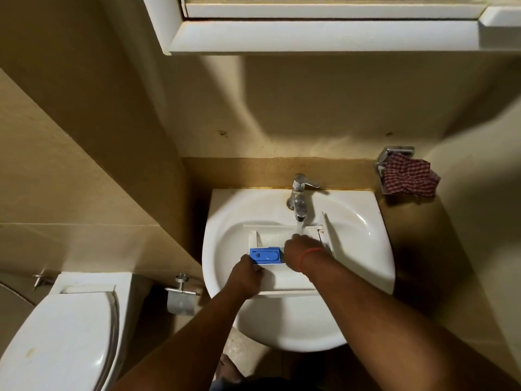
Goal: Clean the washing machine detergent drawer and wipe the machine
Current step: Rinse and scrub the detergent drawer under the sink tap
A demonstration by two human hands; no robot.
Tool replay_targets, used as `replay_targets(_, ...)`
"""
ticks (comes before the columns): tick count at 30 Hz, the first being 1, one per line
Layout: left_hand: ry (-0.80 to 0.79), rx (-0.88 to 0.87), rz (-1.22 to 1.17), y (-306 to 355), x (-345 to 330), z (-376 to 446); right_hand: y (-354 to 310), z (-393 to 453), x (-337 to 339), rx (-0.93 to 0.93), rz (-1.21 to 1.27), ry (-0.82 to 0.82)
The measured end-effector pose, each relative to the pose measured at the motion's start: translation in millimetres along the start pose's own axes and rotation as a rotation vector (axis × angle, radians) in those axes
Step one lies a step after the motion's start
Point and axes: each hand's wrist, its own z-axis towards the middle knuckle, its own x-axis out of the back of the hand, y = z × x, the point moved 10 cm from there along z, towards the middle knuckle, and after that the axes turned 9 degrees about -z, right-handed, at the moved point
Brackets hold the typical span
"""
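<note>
The detergent drawer [282,258] lies across the basin of the sink [352,277], with its open compartments facing up and its front panel tilted against the right wall of the basin. This position puts the compartments directly under the tap [299,198], which is running; the stream lands in the right-hand section of the drawer.

The left hand [246,277] grips the near left edge of the drawer, fingers curled over the rim just beside the blue insert [265,255]. Its apparent purpose is to steady the drawer so that it does not slide on the curved porcelain. The right hand [296,255] reaches into the wetted compartment under the stream, probably rubbing residue loose. Its fingers point away from the camera, so whether they are spread or pressed together cannot be told.

A red checked cloth [408,179] hangs on a holder on the wall to the right, well apart from the sink, likely kept dry for wiping. A toilet [62,334] stands at the left.

The washing machine is not in view.
</note>
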Motion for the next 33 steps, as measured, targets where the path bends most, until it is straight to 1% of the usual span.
replay_targets(1, 0.005, 0.000, 0.012, 0, 0, 1, -5, 2, 1, 0.014, 0.020, -0.003)
replay_targets(5, 0.010, -0.009, 0.043, 0, -1, 2, -45, 11, 5, 0.258, 0.220, 0.004)
replay_targets(6, 0.008, -0.005, 0.047, -1, -1, 3, -42, 12, 6, 0.253, 0.211, 0.009)
replay_targets(9, 0.004, 0.005, 0.031, -1, -1, 4, -6, 18, -5, 0.028, 0.100, -0.005)
replay_targets(10, 0.007, 0.004, 0.029, -1, -1, 4, 2, 19, -7, -0.020, 0.070, -0.018)
replay_targets(11, 0.008, 0.003, 0.029, 1, -1, 4, 1, 19, -6, -0.023, 0.081, -0.014)
replay_targets(12, 0.009, 0.000, 0.031, 1, -1, 4, -6, 22, -2, 0.019, 0.114, 0.011)
replay_targets(14, 0.008, -0.003, 0.040, 2, -1, 3, -35, 26, 9, 0.196, 0.213, 0.090)
replay_targets(15, 0.008, -0.005, 0.045, 3, 0, 2, -46, 24, 12, 0.267, 0.261, 0.104)
replay_targets(16, 0.009, -0.004, 0.049, 2, 0, 2, -48, 24, 12, 0.287, 0.280, 0.108)
replay_targets(18, 0.009, 0.004, 0.042, 0, 0, 2, -30, 28, 6, 0.199, 0.197, 0.104)
replay_targets(20, 0.012, 0.012, 0.034, 0, 0, 2, -5, 28, -3, 0.088, 0.009, 0.053)
replay_targets(21, 0.016, 0.015, 0.027, 0, -1, 3, 1, 27, -5, 0.059, -0.038, 0.024)
replay_targets(22, 0.019, 0.016, 0.023, 0, 0, 3, 1, 26, -1, 0.057, -0.038, 0.026)
replay_targets(23, 0.020, 0.014, 0.026, 1, -1, 4, -5, 27, 4, 0.084, 0.014, 0.047)
replay_targets(25, 0.020, 0.008, 0.043, 2, -1, 3, -27, 29, 13, 0.184, 0.205, 0.102)
replay_targets(26, 0.021, 0.004, 0.049, 2, 0, 2, -36, 28, 15, 0.233, 0.287, 0.102)
replay_targets(27, 0.021, 0.000, 0.053, 2, 0, 2, -38, 27, 15, 0.250, 0.311, 0.107)
replay_targets(29, 0.023, -0.001, 0.049, 1, 0, 1, -22, 27, 9, 0.175, 0.216, 0.137)
replay_targets(31, 0.025, -0.004, 0.040, 1, 0, 1, 0, 23, -1, 0.077, 0.042, 0.098)
replay_targets(33, 0.029, -0.001, 0.031, 1, 0, 2, 1, 21, -5, 0.101, -0.003, 0.037)
